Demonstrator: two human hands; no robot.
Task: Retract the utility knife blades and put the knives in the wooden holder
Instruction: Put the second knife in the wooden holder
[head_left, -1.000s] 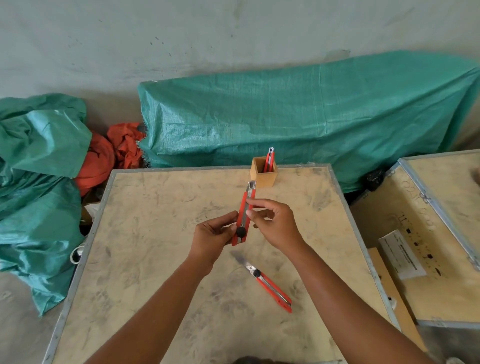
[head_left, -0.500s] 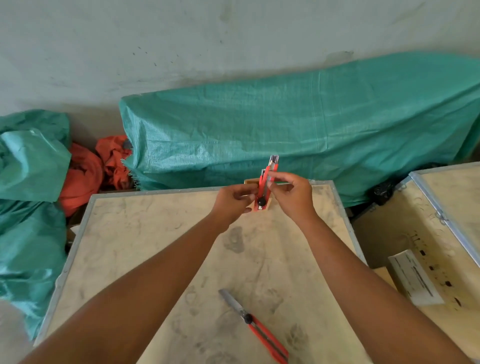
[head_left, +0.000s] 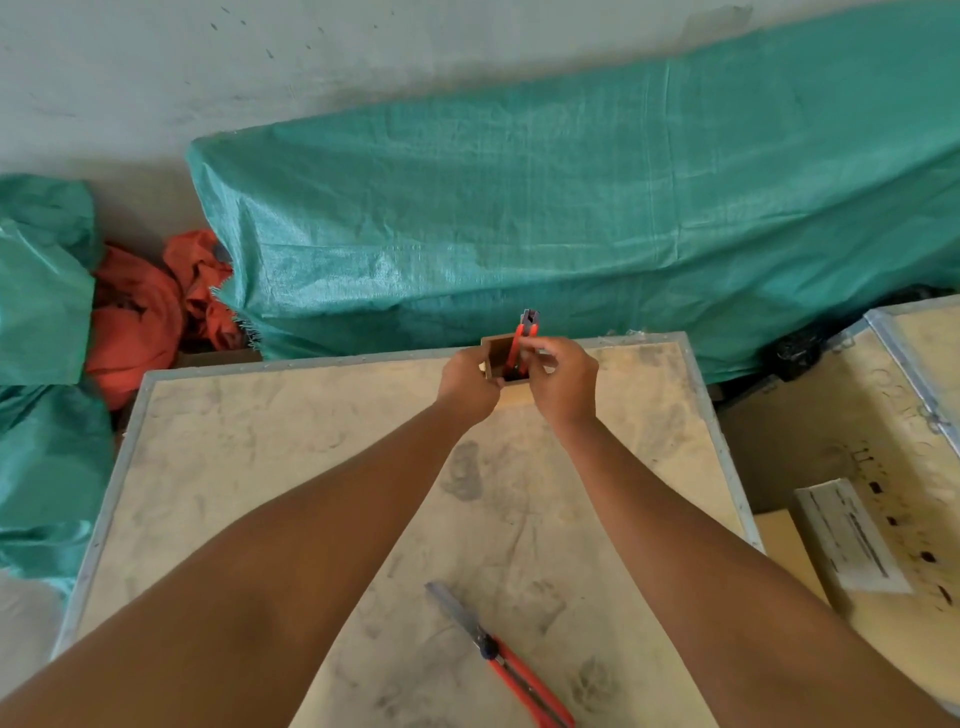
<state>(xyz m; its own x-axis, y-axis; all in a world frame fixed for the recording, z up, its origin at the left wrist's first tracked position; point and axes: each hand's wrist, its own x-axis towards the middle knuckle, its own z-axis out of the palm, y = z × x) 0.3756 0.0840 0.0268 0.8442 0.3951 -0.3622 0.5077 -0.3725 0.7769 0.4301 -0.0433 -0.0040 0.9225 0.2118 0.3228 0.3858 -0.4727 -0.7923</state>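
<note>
A small wooden holder (head_left: 495, 355) stands at the far edge of the wooden crate top (head_left: 270, 483). My left hand (head_left: 466, 385) grips the holder's left side. My right hand (head_left: 565, 385) pinches a red utility knife (head_left: 525, 333) that stands upright inside the holder, its grey tip sticking out above the rim. Whether another knife stands behind it I cannot tell. A second red utility knife (head_left: 511, 667) lies flat near the front of the crate top, between my forearms, with its silver blade extended toward the far left.
A green tarp (head_left: 571, 208) covers a long bulk just behind the crate. Orange cloth (head_left: 140, 317) and more green tarp (head_left: 41, 364) lie at the left. A second crate (head_left: 841, 431) with a white label box (head_left: 852, 535) sits at the right.
Both hands carried the knife forward from mid-crate to the holder and lowered it in. The left hand shifted from the knife to the holder. The knife on the crate top stayed put.
</note>
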